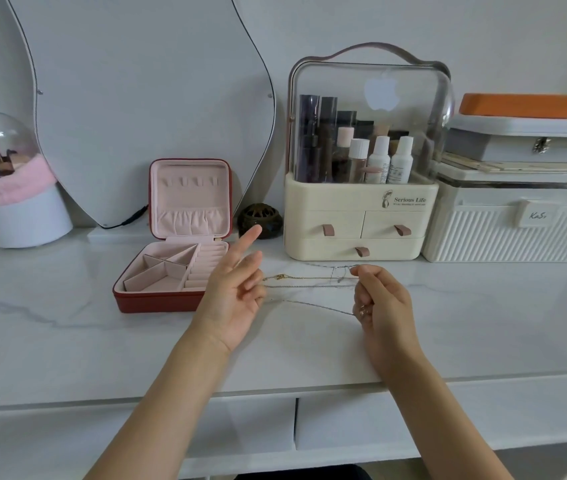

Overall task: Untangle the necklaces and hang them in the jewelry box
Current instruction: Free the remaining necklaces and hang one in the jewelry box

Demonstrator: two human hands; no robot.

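Two hands hold thin necklaces (309, 284) up over the white counter (67, 306). The right hand (380, 303) has its fingers curled and pinches the chains at one end. The left hand (235, 289) is spread, one finger pointing up, and the chains hook on its bent fingers. The jewelry box (174, 265) sits open on the counter, just left of the left hand.

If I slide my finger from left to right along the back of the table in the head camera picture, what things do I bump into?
Glass dome with pink fluff → open jewelry box → little dark round pot → cream makeup organizer → white ribbed box.
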